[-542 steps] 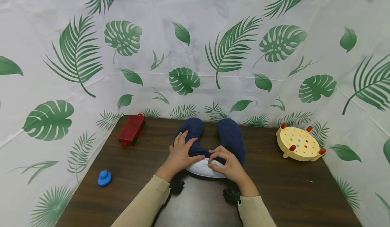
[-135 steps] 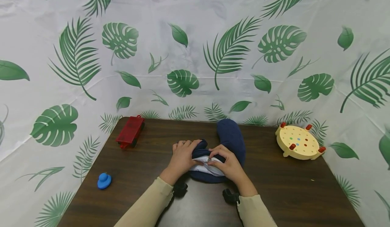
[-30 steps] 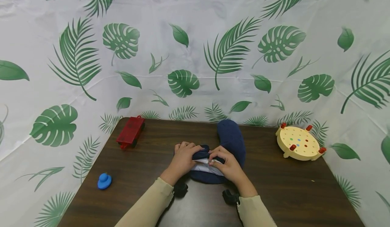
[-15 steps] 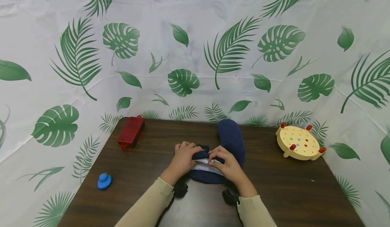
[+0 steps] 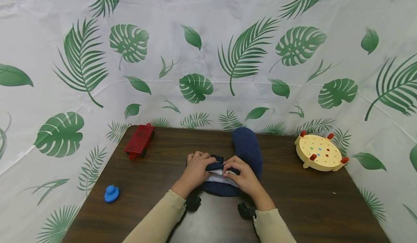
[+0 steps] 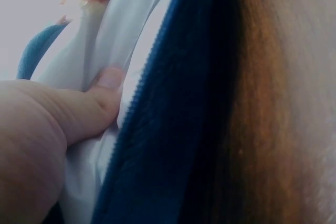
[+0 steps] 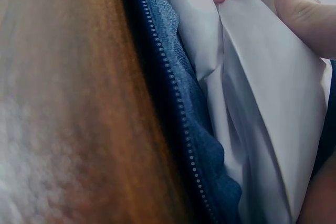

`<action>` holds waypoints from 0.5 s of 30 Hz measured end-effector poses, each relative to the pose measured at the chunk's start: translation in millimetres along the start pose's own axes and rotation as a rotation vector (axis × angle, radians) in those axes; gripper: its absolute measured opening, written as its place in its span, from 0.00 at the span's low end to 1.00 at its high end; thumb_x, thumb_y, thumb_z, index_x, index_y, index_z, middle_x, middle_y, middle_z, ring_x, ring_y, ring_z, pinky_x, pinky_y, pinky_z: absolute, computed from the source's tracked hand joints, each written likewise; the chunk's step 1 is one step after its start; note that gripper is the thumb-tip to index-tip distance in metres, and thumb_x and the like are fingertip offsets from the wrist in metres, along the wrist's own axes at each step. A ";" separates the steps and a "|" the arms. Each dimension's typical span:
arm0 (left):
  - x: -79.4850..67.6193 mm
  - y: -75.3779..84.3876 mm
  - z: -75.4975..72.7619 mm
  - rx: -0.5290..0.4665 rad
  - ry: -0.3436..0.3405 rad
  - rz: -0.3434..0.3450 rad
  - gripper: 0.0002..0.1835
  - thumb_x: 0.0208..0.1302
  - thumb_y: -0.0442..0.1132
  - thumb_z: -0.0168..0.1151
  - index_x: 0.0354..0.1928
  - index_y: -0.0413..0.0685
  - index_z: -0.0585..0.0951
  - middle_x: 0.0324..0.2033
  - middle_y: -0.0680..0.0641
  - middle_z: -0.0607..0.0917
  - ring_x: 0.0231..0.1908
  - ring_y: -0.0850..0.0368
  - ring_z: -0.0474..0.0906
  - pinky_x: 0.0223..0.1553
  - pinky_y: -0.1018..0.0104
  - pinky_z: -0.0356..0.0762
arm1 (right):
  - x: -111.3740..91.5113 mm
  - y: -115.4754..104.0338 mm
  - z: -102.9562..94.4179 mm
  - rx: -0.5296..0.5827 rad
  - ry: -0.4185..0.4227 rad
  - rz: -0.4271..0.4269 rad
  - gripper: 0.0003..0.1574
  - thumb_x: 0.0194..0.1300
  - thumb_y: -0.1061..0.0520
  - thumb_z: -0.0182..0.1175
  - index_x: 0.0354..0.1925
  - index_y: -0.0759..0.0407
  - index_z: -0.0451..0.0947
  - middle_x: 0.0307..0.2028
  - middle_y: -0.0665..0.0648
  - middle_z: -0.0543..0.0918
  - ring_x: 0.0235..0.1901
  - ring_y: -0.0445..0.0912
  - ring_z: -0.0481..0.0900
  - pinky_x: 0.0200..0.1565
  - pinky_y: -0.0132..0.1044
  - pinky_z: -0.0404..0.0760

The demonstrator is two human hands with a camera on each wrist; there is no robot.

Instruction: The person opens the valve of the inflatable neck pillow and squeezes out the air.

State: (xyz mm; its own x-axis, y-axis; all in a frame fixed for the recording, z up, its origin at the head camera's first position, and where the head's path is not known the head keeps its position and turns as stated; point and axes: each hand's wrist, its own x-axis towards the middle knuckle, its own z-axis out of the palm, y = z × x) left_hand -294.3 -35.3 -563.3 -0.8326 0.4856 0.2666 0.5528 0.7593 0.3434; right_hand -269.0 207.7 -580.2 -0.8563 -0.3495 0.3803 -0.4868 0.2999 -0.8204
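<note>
- where does the navy cushion (image 5: 247, 149) lie?
- around the middle of the table (image 5: 293, 206), one arm reaching toward the far edge. the rest is bunched and covered by hands, so i can't trace its full outline.
- and the left hand (image 5: 193, 168)?
- clamped on a fold of the cushion. in the left wrist view its thumb presses into the white lining (image 5: 216, 177); most of its fingertips are out of sight.
- the right hand (image 5: 242, 172)?
- thumb and finger together, pinching the lining. its remaining fingers are hard to separate, and i can't tell whether anything small is caught in the pinch.
- do you see a zipper (image 7: 173, 87)?
- yes, its teeth run along the navy border in the right wrist view, but both ends are cut off.
- what else is there?
- a red cart (image 5: 140, 140) at the far left corner, a blue toy (image 5: 112, 193) by the left edge, and a yellow disc (image 5: 319, 152) with red pegs near the far right corner. a pale speck (image 5: 334, 193) toward the right edge is too small to identify. the table's near edge is out of view.
</note>
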 end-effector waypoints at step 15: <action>0.3 3.8 -4.3 0.004 -0.022 0.003 0.24 0.65 0.33 0.76 0.59 0.67 0.89 0.53 0.55 0.88 0.61 0.46 0.77 0.62 0.39 0.65 | 0.5 -1.3 0.4 -0.002 0.007 -0.031 0.09 0.65 0.61 0.77 0.41 0.47 0.89 0.50 0.55 0.87 0.56 0.54 0.85 0.59 0.32 0.81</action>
State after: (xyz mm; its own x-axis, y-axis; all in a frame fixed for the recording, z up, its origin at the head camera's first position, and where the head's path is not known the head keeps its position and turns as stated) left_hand -292.2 -34.2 -558.0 -0.8316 0.4969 0.2479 0.5550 0.7598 0.3387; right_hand -268.7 206.8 -579.2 -0.8418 -0.3527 0.4086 -0.5136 0.2904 -0.8074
